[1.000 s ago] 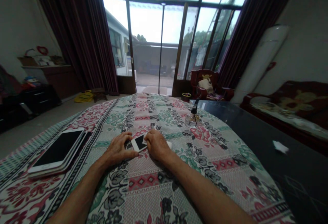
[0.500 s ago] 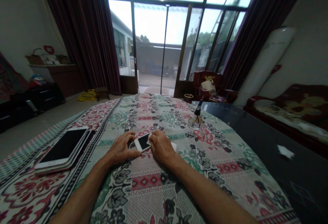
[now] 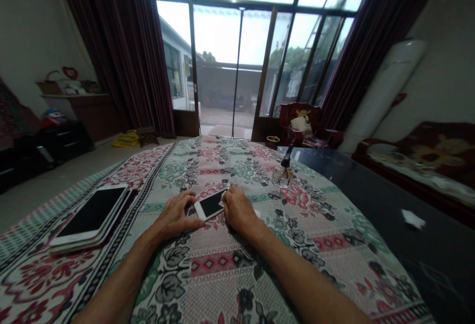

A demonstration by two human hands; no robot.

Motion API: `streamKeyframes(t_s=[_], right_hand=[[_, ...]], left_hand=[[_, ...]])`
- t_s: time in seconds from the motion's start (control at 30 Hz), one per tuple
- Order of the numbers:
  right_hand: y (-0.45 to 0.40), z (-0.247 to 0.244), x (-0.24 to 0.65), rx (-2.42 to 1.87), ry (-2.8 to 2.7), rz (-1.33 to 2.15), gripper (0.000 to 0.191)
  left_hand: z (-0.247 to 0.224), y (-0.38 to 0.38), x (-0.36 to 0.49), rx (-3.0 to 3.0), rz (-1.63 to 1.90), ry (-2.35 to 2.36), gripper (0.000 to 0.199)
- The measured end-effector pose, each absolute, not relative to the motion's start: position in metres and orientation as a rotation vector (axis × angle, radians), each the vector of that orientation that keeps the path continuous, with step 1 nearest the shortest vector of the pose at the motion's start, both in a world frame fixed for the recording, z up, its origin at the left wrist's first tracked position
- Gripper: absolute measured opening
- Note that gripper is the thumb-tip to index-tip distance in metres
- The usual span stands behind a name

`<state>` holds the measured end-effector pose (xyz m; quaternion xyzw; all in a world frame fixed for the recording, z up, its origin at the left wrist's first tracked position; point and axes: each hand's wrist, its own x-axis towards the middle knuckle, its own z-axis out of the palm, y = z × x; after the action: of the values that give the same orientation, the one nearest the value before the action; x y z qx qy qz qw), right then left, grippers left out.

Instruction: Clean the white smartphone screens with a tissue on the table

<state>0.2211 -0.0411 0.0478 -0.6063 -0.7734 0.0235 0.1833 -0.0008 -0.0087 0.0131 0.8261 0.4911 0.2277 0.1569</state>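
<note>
A white smartphone (image 3: 213, 205) with a dark screen lies on the patterned tablecloth, turned at a slant. My left hand (image 3: 176, 215) grips its left end, thumb at the near edge and fingers at the far edge. My right hand (image 3: 240, 209) is closed over the phone's right end, pinching a small white tissue (image 3: 223, 196) against the screen. Most of the tissue is hidden under the fingers. A bit of a white object (image 3: 257, 213) shows beside my right wrist; I cannot make out its kind.
Tablets or similar flat devices (image 3: 91, 215) lie stacked at the left. A glass bottle with a black top (image 3: 284, 173) stands beyond my right hand. To the right is a dark glossy tabletop (image 3: 389, 205) with a crumpled white scrap (image 3: 413, 219) on it.
My right hand has slid to the right along the phone with the tissue, uncovering more of the screen. My left hand and the phone stay in place.
</note>
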Motion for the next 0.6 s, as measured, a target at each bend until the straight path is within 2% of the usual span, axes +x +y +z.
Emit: streamKeyframes(t_s=[0.23,0.6], right_hand=[[-0.036,0.048,0.237,-1.867,-2.128,-0.051,0.023],[-0.061,0.041,0.195,-1.443,-2.378,0.107,0.018]], left_hand=[[0.018,-0.012,0.001,2.343,0.645,1.409,0.055],[0.012,-0.010,0.000,2.350,0.695,1.414,0.051]])
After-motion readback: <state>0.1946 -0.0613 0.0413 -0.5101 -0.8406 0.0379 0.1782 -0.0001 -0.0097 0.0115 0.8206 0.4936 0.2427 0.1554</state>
